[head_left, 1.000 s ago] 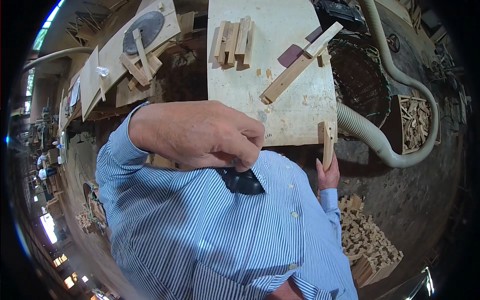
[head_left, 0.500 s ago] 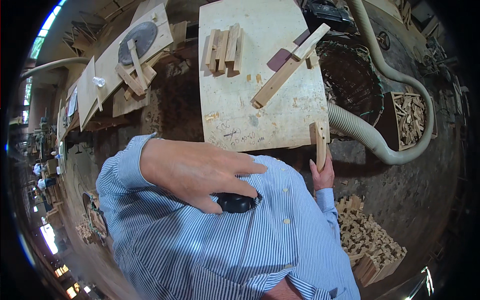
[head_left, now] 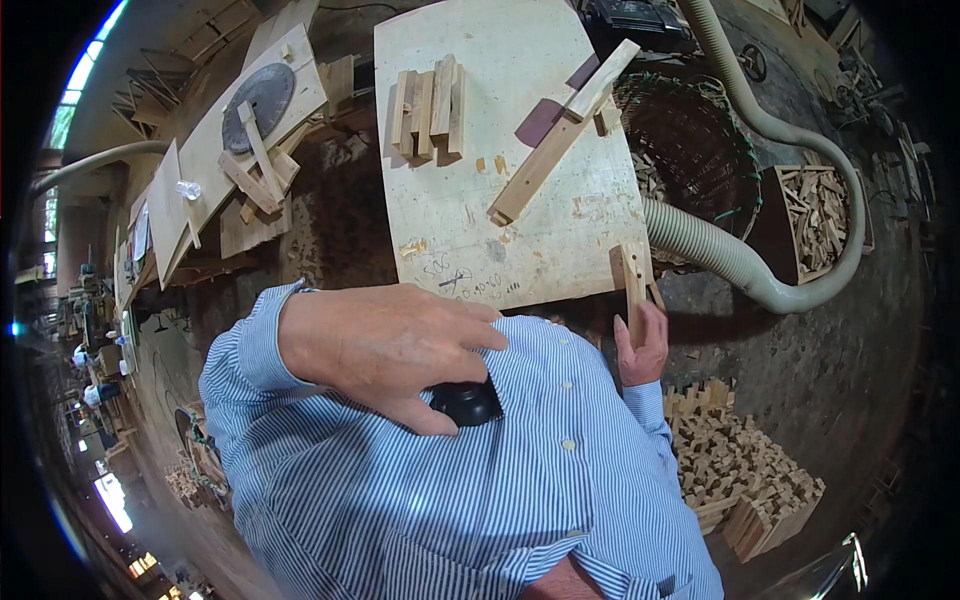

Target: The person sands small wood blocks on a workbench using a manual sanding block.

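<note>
Across the front of my striped shirt lies my left hand [head_left: 395, 340], its thumb and fingers curled around a small black rounded device [head_left: 468, 402] at my chest. Its fingertips partly cover the device. At the front right corner of the pale worktable [head_left: 560, 265], my right hand [head_left: 645, 348] grips the near end of a narrow wooden strip [head_left: 634, 285] with holes in it. The strip's far end rests on the table. Further back on the board are several short wooden strips [head_left: 430, 108] in a group and a longer jointed wooden piece [head_left: 545, 165] lying diagonally.
Right of the table stand a dark woven basket [head_left: 690, 150], a thick ribbed hose [head_left: 720, 255] and a crate of wood scraps [head_left: 815, 215]. Stacked wood blocks [head_left: 740, 455] lie by my right side. A side bench [head_left: 200, 190] on the left holds a circular saw blade [head_left: 262, 98].
The table and its contents appear slightly further left in view. My right fingers have shifted on the wooden strip, with the thumb now more apart. My left hand stays at the black device.
</note>
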### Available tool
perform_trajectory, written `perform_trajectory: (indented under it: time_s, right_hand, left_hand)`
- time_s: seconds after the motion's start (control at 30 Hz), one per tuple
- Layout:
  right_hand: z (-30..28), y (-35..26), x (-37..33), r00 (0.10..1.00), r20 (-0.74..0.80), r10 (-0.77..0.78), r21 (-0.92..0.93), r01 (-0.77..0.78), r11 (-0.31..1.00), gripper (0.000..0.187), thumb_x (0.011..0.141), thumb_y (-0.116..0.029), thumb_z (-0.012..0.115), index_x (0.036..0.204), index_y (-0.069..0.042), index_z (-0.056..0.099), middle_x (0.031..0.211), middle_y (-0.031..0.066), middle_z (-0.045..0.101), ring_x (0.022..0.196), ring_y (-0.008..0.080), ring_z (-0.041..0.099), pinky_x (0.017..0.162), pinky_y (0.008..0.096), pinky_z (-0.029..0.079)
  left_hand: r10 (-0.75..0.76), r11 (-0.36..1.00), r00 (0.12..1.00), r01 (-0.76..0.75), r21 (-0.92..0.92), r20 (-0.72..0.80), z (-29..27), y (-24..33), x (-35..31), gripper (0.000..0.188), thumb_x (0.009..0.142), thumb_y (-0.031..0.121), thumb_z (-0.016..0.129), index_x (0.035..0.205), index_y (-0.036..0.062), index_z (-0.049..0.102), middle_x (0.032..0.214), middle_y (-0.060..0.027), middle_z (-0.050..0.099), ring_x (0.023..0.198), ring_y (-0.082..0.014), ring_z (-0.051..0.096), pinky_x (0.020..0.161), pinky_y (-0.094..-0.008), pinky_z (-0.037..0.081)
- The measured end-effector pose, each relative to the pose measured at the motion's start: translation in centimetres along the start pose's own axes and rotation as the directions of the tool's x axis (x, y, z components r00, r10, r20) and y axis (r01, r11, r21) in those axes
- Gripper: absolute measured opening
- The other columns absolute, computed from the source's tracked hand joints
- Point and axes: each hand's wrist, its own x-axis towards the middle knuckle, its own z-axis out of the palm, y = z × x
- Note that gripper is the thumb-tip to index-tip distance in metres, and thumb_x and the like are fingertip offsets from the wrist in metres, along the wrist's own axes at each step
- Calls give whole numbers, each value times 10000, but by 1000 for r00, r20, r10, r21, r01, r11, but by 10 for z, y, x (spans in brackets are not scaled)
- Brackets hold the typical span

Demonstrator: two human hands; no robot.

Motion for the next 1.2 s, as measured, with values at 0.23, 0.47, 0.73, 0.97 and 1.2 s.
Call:
perform_trajectory:
  time_s: [0.23, 0.47, 0.73, 0.97, 1.2]
  right_hand:
    - [42, 50, -70, 698, 662, 274, 367, -621, 693, 455, 1080, -327, 610, 1345, 40, 663, 1271, 178, 728, 1139, 232, 686, 1006, 341, 514]
    - [110, 159, -180, 273, 705, 654, -255, -764, 593, 648, 1059, -535, 535, 1377, 15, 657, 1315, 178, 725, 1146, 263, 683, 1017, 358, 508]
    - [86, 142, -214, 221, 739, 637, -122, -885, 449, 668, 1047, -565, 514, 1373, -2, 665, 1283, 165, 738, 1128, 266, 683, 998, 366, 515]
    - [67, 169, -289, 397, 684, 613, 4, -841, 541, 535, 1036, -459, 573, 1322, -26, 703, 1179, 152, 754, 1058, 273, 680, 931, 398, 534]
    - [57, 164, -295, 170, 709, 684, -538, -497, 681, 356, 1006, -195, 649, 1278, 33, 676, 1130, 271, 751, 1039, 371, 729, 898, 434, 556]
  left_hand:
    - [130, 944, 988, -149, -296, -83, -7, -26, -13, 484, 890, 319, 841, 1234, -8, 747, 1381, -247, 666, 1294, -410, 654, 996, -432, 604]
    - [-120, 887, 933, -54, -460, -340, -4, -87, -14, 501, 887, 174, 845, 1333, -3, 703, 1330, -189, 709, 1245, -305, 684, 1094, -379, 526]
    - [-676, 602, 695, 330, -727, -245, 86, -174, 2, 346, 1032, 144, 674, 1337, -20, 678, 1229, -103, 728, 1105, -162, 691, 1008, -326, 553]
    - [-712, 579, 653, 335, -743, -260, 167, -158, 12, 339, 1021, 137, 693, 1327, -9, 687, 1212, -79, 733, 1073, -142, 679, 951, -292, 552]
    - [-815, 492, 489, 299, -818, -311, 215, -112, 12, 311, 1009, 120, 708, 1296, -1, 708, 1180, -82, 750, 1074, -141, 690, 973, -298, 554]
